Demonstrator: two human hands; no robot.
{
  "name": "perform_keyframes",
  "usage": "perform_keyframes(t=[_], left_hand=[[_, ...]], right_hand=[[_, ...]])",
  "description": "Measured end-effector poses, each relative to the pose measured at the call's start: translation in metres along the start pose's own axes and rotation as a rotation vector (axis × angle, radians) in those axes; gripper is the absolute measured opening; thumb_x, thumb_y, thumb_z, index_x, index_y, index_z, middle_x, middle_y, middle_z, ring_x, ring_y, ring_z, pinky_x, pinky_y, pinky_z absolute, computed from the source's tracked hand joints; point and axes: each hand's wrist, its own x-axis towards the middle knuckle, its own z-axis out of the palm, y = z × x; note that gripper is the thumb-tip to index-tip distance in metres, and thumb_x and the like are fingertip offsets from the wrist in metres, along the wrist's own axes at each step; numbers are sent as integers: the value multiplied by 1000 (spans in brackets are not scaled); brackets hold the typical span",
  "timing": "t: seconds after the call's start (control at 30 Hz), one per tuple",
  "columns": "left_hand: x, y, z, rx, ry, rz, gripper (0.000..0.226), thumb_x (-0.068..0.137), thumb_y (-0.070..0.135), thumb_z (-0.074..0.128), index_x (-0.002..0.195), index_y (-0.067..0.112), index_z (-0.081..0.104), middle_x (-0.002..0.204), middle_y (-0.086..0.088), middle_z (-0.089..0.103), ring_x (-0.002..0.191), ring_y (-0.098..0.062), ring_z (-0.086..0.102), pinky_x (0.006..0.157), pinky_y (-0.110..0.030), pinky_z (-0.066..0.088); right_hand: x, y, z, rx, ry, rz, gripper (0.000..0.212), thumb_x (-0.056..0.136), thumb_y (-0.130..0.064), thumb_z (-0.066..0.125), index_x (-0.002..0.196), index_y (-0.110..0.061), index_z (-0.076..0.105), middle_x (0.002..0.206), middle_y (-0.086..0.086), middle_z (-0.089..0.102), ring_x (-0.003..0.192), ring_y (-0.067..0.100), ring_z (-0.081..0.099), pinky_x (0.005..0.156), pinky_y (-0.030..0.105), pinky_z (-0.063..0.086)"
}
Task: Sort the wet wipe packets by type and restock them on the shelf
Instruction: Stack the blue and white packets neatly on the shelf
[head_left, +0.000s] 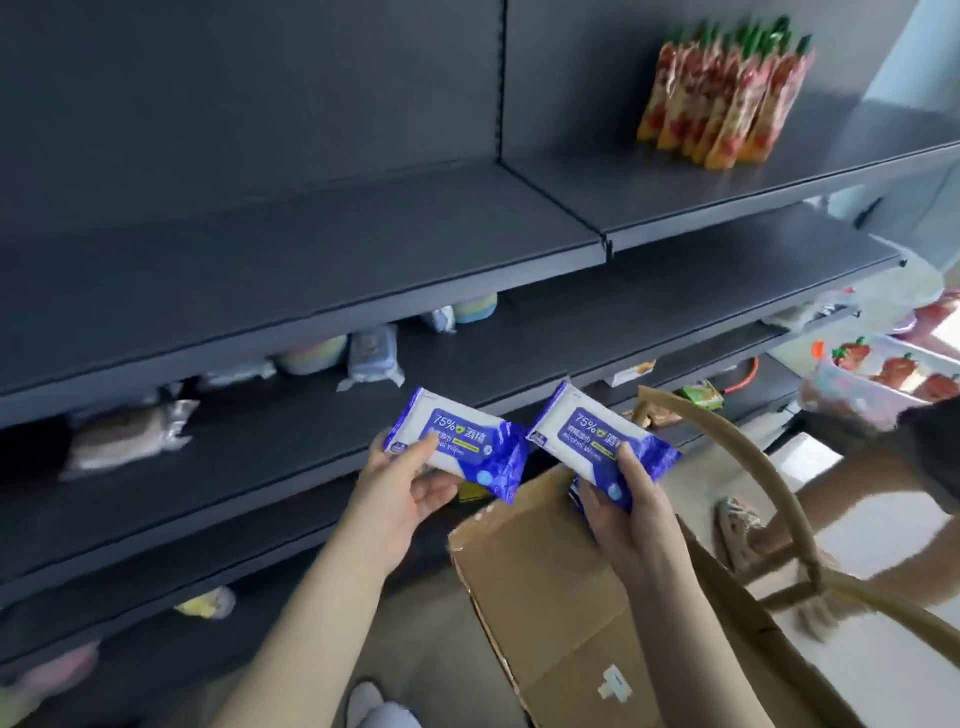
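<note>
1. A dark grey shelf unit (311, 244) is seen across the left and middle of the view, with boards stacked one above the other. The top board is bare on the left, so lots of open room is found there.
2. On the next board down (270, 447), a few blurry packs are laid near the back, among them a brownish pack (130, 434) at the far left and a pale blue pack (373, 353) further along. The front strip of this board, just past the hands, is left open up to its edge.
3. A blue and white wipe packet (457, 441) is held in the left hand (405, 493), thumb on top and fingers under. Its long side is tilted down to the right, and its printed face is turned up.
4. A second wipe packet of the same kind (602, 444) is gripped by the right hand (631, 512) in the same way. It is tilted the same way, face up. The two packets are held side by side, close but apart, in front of the shelf edge.
5. Under the right hand, an open cardboard box (550, 587) is seen on the floor. What is inside cannot be told.
6. A tan bag (753, 623) with a looped handle is found beside the box on the right.
7. Red and orange pouches (727, 98) are stood upright on the top board at the right.
8. At the far right, a clear tub (883, 371) filled with red strawberry-shaped things is held by another person's arm (883, 467).
</note>
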Motion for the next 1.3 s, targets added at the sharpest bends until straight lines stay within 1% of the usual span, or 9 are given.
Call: perform_keyframes(t=[0.07, 0.2, 0.33, 0.57, 0.73, 0.83, 0.93, 1.13, 1.3], left_hand=[[-9, 22, -23, -58, 66, 50, 17, 96, 19, 60, 111, 23, 52, 98, -12, 74, 74, -27, 72, 57, -28, 57], [-27, 63, -81, -208, 148, 139, 17, 97, 21, 57, 112, 17, 51, 104, -15, 74, 79, -28, 74, 57, -32, 58], [-42, 105, -153, -300, 253, 240, 6, 96, 10, 57, 100, 11, 53, 96, -14, 75, 80, -24, 74, 61, -33, 59], [-71, 172, -306, -315, 386, 343, 13, 90, 5, 64, 95, 8, 52, 106, -17, 72, 95, -29, 73, 86, -45, 57], [-81, 203, -386, -255, 509, 414, 18, 90, 19, 67, 96, 10, 53, 105, -12, 73, 92, -18, 71, 83, -34, 52], [-82, 216, -417, -227, 561, 428, 23, 87, 29, 68, 91, 14, 52, 105, -11, 72, 95, -18, 69, 80, -32, 50], [-79, 228, -434, -231, 573, 456, 20, 90, 24, 66, 94, 10, 53, 107, -13, 72, 98, -21, 69, 84, -33, 52], [-54, 263, -463, -180, 602, 495, 20, 93, 10, 63, 111, 6, 54, 114, -12, 69, 99, -24, 69, 88, -41, 55], [-11, 300, -488, -26, 644, 510, 31, 95, 9, 61, 124, 17, 54, 116, -5, 68, 103, -23, 69, 93, -44, 55]], right_hand=[[-4, 10, 30, -125, -66, 24, 8, 91, -17, 64, 97, -12, 67, 89, 4, 76, 76, 12, 73, 62, 24, 59], [-12, 42, 93, -293, -195, 39, 22, 91, -8, 64, 113, -10, 63, 101, 6, 77, 88, 18, 75, 71, 32, 61], [-24, 93, 165, -370, -325, 48, 23, 92, -7, 63, 115, -10, 64, 107, 9, 75, 94, 21, 73, 80, 34, 60], [-58, 221, 293, -498, -512, 52, 26, 90, -7, 67, 116, -5, 65, 109, 12, 75, 96, 24, 73, 73, 30, 58], [-82, 290, 356, -545, -554, 47, 24, 88, -8, 70, 111, -5, 63, 105, 11, 75, 88, 22, 74, 73, 34, 57], [-88, 313, 382, -552, -563, 52, 23, 87, -9, 72, 109, -7, 63, 103, 9, 76, 87, 20, 74, 68, 30, 57], [-89, 329, 402, -570, -580, 50, 26, 87, -11, 73, 111, -7, 64, 101, 7, 77, 89, 20, 75, 62, 27, 57], [-69, 359, 448, -569, -577, 49, 26, 85, -13, 75, 110, -11, 66, 101, 4, 77, 90, 19, 75, 73, 31, 56], [-32, 376, 488, -549, -583, 44, 24, 84, -13, 77, 106, -13, 66, 99, 3, 77, 89, 19, 75, 75, 32, 56]])
